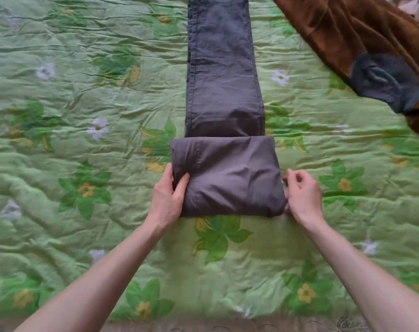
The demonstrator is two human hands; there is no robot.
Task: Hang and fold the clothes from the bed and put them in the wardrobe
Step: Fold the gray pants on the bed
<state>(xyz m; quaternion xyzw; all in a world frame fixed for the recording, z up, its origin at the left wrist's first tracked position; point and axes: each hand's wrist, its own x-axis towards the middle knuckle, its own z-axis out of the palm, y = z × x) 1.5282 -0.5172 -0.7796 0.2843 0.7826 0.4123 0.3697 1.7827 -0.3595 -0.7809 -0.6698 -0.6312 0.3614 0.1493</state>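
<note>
Head view: folded trousers (227,178) gripped between left hand (167,195) and right hand (303,195).

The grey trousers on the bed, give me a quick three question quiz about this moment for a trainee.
1. True or false: the grey trousers are fully folded.
2. Which hand grips the folded end with its thumb on top: A left hand, B right hand?
3. Fill in: the brown garment lies at the far ____ of the green bedspread.

Key: 1 false, the legs still lie flat beyond the fold; 2 A; 3 right.
</note>
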